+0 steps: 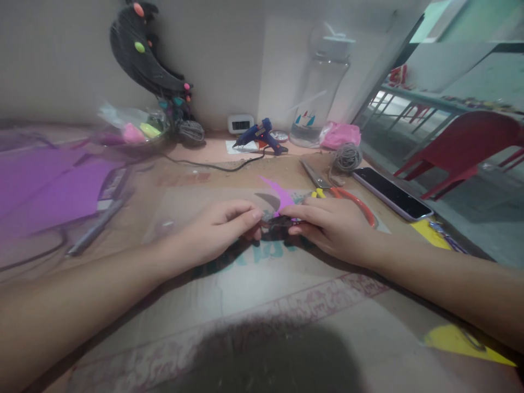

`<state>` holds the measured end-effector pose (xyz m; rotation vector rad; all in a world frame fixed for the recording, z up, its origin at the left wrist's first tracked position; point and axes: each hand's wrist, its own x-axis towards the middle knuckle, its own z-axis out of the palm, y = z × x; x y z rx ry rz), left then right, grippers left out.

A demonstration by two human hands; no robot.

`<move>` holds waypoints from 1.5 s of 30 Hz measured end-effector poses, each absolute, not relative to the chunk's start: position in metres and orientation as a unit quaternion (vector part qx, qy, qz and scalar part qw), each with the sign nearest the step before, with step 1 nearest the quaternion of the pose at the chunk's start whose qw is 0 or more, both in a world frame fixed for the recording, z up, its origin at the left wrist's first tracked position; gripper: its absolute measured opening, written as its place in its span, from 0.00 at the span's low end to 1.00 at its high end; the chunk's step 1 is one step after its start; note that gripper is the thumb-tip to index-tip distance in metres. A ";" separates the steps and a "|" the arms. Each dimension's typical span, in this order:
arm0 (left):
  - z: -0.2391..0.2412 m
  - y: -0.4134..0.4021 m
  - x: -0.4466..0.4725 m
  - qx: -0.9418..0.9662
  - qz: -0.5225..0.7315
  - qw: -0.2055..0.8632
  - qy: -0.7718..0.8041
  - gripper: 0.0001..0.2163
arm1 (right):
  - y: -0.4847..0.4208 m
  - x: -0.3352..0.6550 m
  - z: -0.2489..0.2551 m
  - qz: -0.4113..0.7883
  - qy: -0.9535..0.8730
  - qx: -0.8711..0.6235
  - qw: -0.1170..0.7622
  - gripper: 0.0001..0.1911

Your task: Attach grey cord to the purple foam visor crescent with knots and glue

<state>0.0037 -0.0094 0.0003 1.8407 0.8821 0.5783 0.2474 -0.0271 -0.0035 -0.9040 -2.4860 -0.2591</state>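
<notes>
Fingers of left hand (221,225) and right hand (338,226) pinch a dark piece (278,221) (rather blurred); just beyond them shows a curved purple cutout (283,195).

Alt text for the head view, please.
A person's bare left hand and bare right hand meet at a small blurred dark piece beside a curved purple cutout. Beyond are orange-handled metal scissors and a blue glue gun.

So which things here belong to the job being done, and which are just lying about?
Probably part of the job:
small dark piece, between the left hand and right hand
purple crescent, just behind it
scissors
glue gun

Seemingly just lying about:
phone
clear bottle
white clock
red chair
</notes>
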 end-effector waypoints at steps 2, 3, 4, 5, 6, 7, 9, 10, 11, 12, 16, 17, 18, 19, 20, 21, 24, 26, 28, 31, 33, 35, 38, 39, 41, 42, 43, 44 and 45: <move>0.001 -0.009 0.004 0.763 0.234 0.482 0.362 0.17 | -0.027 0.248 -0.003 -0.088 -0.908 -0.330 0.244 0.15; 0.001 -0.009 0.004 0.764 0.232 0.480 0.362 0.17 | -0.027 0.248 -0.003 -0.087 -0.907 -0.330 0.245 0.15; 0.001 -0.009 0.004 0.765 0.231 0.480 0.362 0.17 | -0.027 0.248 -0.003 -0.087 -0.907 -0.331 0.246 0.15; 0.001 -0.009 0.004 0.764 0.231 0.480 0.363 0.17 | -0.027 0.248 -0.003 -0.088 -0.907 -0.331 0.246 0.15; 0.001 -0.009 0.004 0.763 0.232 0.481 0.364 0.17 | -0.027 0.247 -0.003 -0.088 -0.907 -0.332 0.245 0.15; 0.000 -0.009 0.004 0.762 0.232 0.481 0.365 0.17 | -0.027 0.247 -0.003 -0.089 -0.907 -0.334 0.243 0.15; 0.000 -0.010 0.003 0.763 0.232 0.478 0.368 0.17 | -0.027 0.246 -0.003 -0.089 -0.906 -0.338 0.237 0.15; 0.000 -0.010 0.003 0.764 0.231 0.475 0.369 0.17 | -0.028 0.246 -0.002 -0.090 -0.906 -0.340 0.235 0.15; 0.001 -0.010 0.004 0.765 0.230 0.474 0.371 0.17 | -0.028 0.246 -0.002 -0.092 -0.906 -0.340 0.233 0.15; 0.001 -0.010 0.004 0.765 0.230 0.473 0.372 0.17 | -0.027 0.246 -0.002 -0.094 -0.906 -0.340 0.232 0.15; 0.001 -0.010 0.004 0.762 0.228 0.476 0.375 0.17 | -0.027 0.246 -0.002 -0.101 -0.907 -0.334 0.235 0.14; 0.000 -0.010 0.004 0.763 0.228 0.475 0.375 0.17 | -0.027 0.246 -0.003 -0.102 -0.907 -0.332 0.236 0.14; 0.000 -0.010 0.004 0.763 0.228 0.474 0.375 0.17 | -0.026 0.246 -0.003 -0.102 -0.908 -0.331 0.238 0.14; 0.000 -0.010 0.004 0.764 0.228 0.473 0.375 0.17 | -0.026 0.246 -0.003 -0.101 -0.908 -0.329 0.239 0.14; 0.000 -0.010 0.004 0.765 0.229 0.472 0.374 0.17 | -0.026 0.246 -0.003 -0.099 -0.908 -0.330 0.240 0.14; 0.000 -0.010 0.004 0.765 0.230 0.472 0.373 0.17 | -0.026 0.247 -0.003 -0.094 -0.908 -0.331 0.240 0.14; 0.000 -0.009 0.004 0.769 0.232 0.468 0.369 0.18 | -0.026 0.248 -0.003 -0.061 -0.908 -0.348 0.227 0.15; 0.001 -0.009 0.004 0.774 0.231 0.464 0.365 0.18 | -0.026 0.249 -0.002 -0.042 -0.908 -0.359 0.214 0.17; 0.001 -0.009 0.004 0.776 0.229 0.463 0.363 0.18 | -0.026 0.249 -0.002 -0.041 -0.908 -0.361 0.210 0.18; 0.002 -0.009 0.004 0.777 0.227 0.461 0.365 0.18 | -0.026 0.249 -0.003 -0.053 -0.907 -0.357 0.218 0.18; 0.002 -0.010 0.004 0.778 0.224 0.459 0.365 0.18 | -0.026 0.249 -0.003 -0.060 -0.907 -0.355 0.221 0.17; 0.001 -0.010 0.003 0.780 0.223 0.457 0.366 0.19 | -0.027 0.248 -0.003 -0.068 -0.907 -0.350 0.226 0.17; 0.000 -0.010 0.003 0.784 0.222 0.449 0.367 0.19 | -0.026 0.247 -0.003 -0.077 -0.906 -0.346 0.231 0.16; 0.000 -0.010 0.003 0.785 0.220 0.447 0.368 0.19 | -0.026 0.247 -0.003 -0.080 -0.906 -0.346 0.232 0.16; 0.000 -0.009 0.003 0.788 0.219 0.444 0.367 0.19 | -0.026 0.247 -0.003 -0.085 -0.904 -0.349 0.231 0.15; 0.000 -0.008 0.003 0.788 0.219 0.443 0.367 0.19 | -0.026 0.247 -0.003 -0.086 -0.904 -0.350 0.232 0.15; 0.000 -0.008 0.003 0.788 0.219 0.442 0.367 0.19 | -0.026 0.247 -0.003 -0.086 -0.903 -0.350 0.233 0.14; 0.000 -0.008 0.003 0.788 0.219 0.443 0.367 0.19 | -0.026 0.247 -0.003 -0.086 -0.904 -0.349 0.233 0.14; 0.000 -0.009 0.003 0.787 0.217 0.445 0.367 0.19 | -0.026 0.246 -0.003 -0.086 -0.904 -0.347 0.234 0.14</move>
